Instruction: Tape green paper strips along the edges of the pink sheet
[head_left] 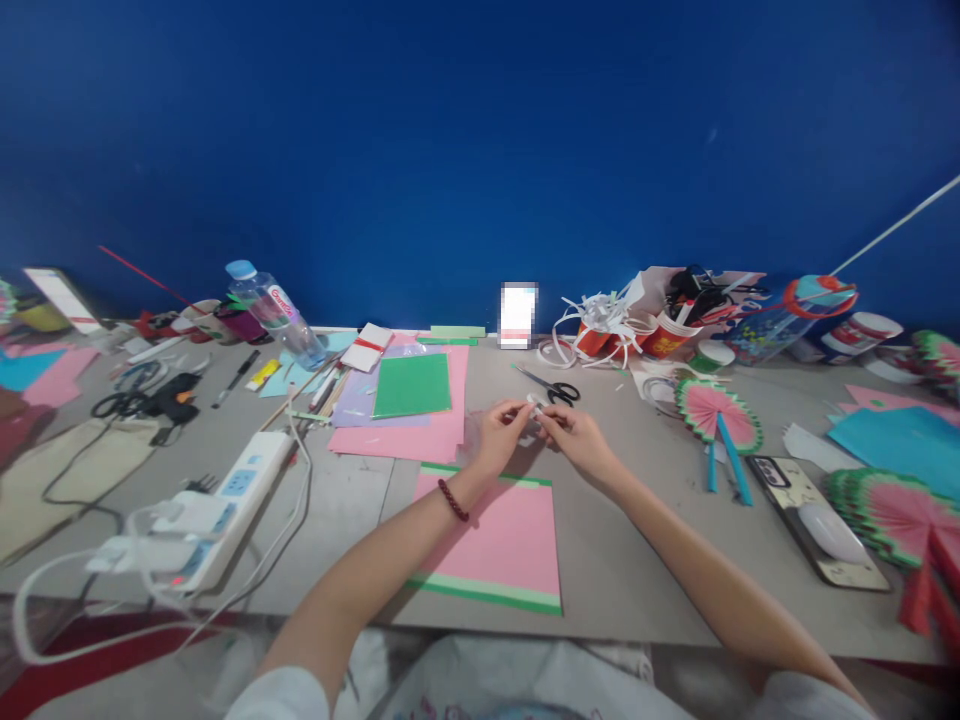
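Note:
My left hand [499, 430] and my right hand [576, 438] meet above the table, just beyond a pink sheet with green borders [495, 545]. Both pinch a small whitish piece [534, 408] between their fingertips; I cannot make out what it is. A dark red bead bracelet [453, 499] circles my left wrist. Black scissors [553, 388] lie right behind the hands.
Pink, lilac and green paper [411, 400] is stacked at left-centre. A power strip [225, 505] with cables, a glue gun [169, 398] and a water bottle [276, 312] lie left. Paper fans [718, 415], a phone [814, 520], red cups [667, 335] and paper strips sit right.

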